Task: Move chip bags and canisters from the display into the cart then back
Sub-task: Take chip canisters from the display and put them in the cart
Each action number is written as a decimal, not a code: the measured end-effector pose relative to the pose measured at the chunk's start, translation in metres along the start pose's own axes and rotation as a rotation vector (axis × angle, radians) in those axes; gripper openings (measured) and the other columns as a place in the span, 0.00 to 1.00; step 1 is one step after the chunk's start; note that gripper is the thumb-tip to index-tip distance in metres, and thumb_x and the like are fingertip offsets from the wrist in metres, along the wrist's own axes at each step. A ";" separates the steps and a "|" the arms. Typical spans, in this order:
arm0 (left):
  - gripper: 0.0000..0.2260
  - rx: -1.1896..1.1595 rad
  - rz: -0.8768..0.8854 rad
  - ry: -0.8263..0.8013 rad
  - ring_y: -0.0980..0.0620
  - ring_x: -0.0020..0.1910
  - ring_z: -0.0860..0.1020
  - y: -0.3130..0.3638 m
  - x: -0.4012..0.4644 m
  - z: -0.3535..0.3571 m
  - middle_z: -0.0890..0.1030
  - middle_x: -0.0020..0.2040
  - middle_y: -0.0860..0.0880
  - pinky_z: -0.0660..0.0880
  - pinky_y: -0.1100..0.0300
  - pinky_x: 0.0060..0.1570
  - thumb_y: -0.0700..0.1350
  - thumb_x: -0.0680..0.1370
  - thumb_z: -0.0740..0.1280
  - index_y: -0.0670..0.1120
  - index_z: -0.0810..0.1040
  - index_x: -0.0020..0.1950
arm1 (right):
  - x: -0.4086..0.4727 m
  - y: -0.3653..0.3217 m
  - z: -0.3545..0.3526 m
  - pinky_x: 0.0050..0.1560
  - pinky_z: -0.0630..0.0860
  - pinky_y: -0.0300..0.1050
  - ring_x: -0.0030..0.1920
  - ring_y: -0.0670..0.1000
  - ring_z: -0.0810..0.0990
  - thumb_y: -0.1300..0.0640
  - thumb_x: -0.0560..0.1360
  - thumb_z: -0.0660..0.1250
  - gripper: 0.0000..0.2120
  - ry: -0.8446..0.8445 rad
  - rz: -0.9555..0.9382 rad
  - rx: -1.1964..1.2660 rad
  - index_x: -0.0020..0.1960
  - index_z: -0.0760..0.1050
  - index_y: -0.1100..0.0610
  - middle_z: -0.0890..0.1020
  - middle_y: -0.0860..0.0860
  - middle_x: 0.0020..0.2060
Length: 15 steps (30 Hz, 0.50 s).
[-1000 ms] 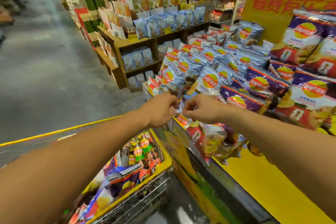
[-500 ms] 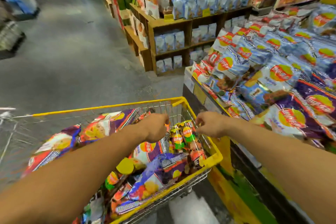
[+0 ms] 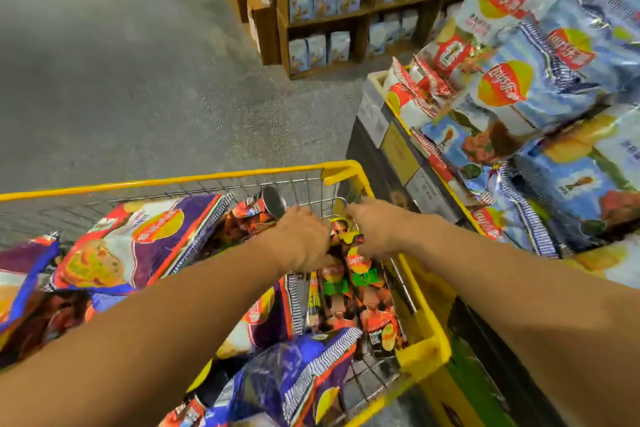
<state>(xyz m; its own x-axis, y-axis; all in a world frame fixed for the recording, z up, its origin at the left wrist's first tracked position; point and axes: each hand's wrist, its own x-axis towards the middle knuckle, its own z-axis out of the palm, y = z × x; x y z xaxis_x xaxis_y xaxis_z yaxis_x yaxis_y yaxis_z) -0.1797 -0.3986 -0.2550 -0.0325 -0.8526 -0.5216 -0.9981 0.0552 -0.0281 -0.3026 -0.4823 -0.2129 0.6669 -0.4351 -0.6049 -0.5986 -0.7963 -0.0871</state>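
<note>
Both my hands reach into the far right corner of the yellow wire cart (image 3: 349,167). My left hand (image 3: 304,239) and my right hand (image 3: 375,227) together grip the top end of a pack of orange and green chip canisters (image 3: 360,302), which hangs down into the cart. Another canister (image 3: 263,206) lies against the cart's far wall. Purple chip bags (image 3: 138,243) fill the cart's left and front (image 3: 304,378). At the right, the display (image 3: 398,146) is piled with blue chip bags (image 3: 540,87) and small red ones (image 3: 415,94).
A wooden shelf unit (image 3: 280,28) with pale blue packets stands beyond the display across a strip of grey floor (image 3: 121,80). The display's yellow base (image 3: 464,388) runs close along the cart's right side.
Both hands carried the canister pack from the display's edge leftward and down into the cart. My view has tilted down toward the cart.
</note>
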 end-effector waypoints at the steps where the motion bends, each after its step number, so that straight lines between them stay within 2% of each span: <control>1: 0.29 0.018 0.009 -0.014 0.40 0.66 0.70 -0.001 0.008 0.002 0.75 0.65 0.41 0.64 0.46 0.67 0.65 0.78 0.59 0.44 0.71 0.68 | 0.007 -0.001 -0.001 0.61 0.73 0.49 0.64 0.57 0.73 0.52 0.74 0.71 0.23 -0.020 -0.045 -0.082 0.65 0.71 0.59 0.75 0.58 0.61; 3: 0.31 0.047 0.048 -0.076 0.40 0.66 0.70 -0.003 0.029 0.011 0.76 0.64 0.42 0.62 0.47 0.67 0.68 0.77 0.57 0.45 0.73 0.67 | 0.028 -0.003 -0.001 0.64 0.71 0.51 0.66 0.57 0.71 0.43 0.73 0.71 0.28 -0.080 -0.131 -0.382 0.66 0.72 0.57 0.75 0.56 0.64; 5: 0.35 0.042 0.097 -0.177 0.40 0.69 0.68 -0.002 0.048 0.022 0.77 0.65 0.43 0.57 0.43 0.70 0.71 0.75 0.56 0.46 0.74 0.68 | 0.048 -0.005 0.003 0.69 0.62 0.54 0.72 0.59 0.63 0.33 0.70 0.68 0.36 -0.178 -0.151 -0.671 0.71 0.71 0.54 0.71 0.56 0.70; 7: 0.38 0.057 0.133 -0.295 0.41 0.72 0.66 -0.002 0.065 0.031 0.77 0.66 0.44 0.51 0.39 0.74 0.74 0.73 0.55 0.46 0.74 0.70 | 0.062 -0.003 0.009 0.72 0.54 0.57 0.77 0.60 0.55 0.28 0.69 0.65 0.43 -0.299 -0.128 -0.745 0.74 0.67 0.55 0.66 0.55 0.75; 9: 0.38 0.090 0.154 -0.341 0.42 0.73 0.66 -0.002 0.076 0.032 0.77 0.67 0.46 0.48 0.38 0.75 0.74 0.73 0.54 0.48 0.74 0.70 | 0.069 -0.002 0.013 0.72 0.51 0.59 0.76 0.60 0.55 0.23 0.67 0.61 0.46 -0.344 -0.136 -0.747 0.74 0.67 0.54 0.68 0.55 0.74; 12: 0.32 0.048 0.173 -0.458 0.45 0.72 0.68 0.000 0.093 0.036 0.75 0.68 0.50 0.54 0.37 0.73 0.71 0.75 0.56 0.53 0.72 0.71 | 0.076 0.001 0.018 0.71 0.50 0.58 0.74 0.58 0.60 0.22 0.69 0.56 0.44 -0.372 -0.145 -0.692 0.73 0.68 0.52 0.72 0.54 0.70; 14: 0.29 -0.106 0.148 -0.556 0.44 0.68 0.72 -0.003 0.104 0.041 0.76 0.67 0.46 0.65 0.44 0.70 0.66 0.76 0.60 0.49 0.73 0.70 | 0.079 0.002 0.021 0.72 0.48 0.59 0.75 0.57 0.61 0.29 0.75 0.55 0.35 -0.375 -0.144 -0.613 0.72 0.69 0.51 0.73 0.54 0.70; 15: 0.32 -0.198 0.148 -0.602 0.44 0.65 0.74 -0.004 0.106 0.041 0.77 0.65 0.44 0.68 0.47 0.68 0.66 0.74 0.62 0.46 0.74 0.69 | 0.079 0.002 0.021 0.72 0.47 0.59 0.75 0.57 0.61 0.33 0.77 0.56 0.30 -0.378 -0.151 -0.589 0.71 0.70 0.51 0.74 0.54 0.69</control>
<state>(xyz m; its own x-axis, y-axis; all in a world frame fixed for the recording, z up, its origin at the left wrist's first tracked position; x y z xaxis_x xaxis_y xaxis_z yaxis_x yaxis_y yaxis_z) -0.1767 -0.4683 -0.3454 -0.1923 -0.4001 -0.8961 -0.9781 0.0042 0.2080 -0.2605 -0.5090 -0.2776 0.4604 -0.2116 -0.8621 -0.1014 -0.9774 0.1858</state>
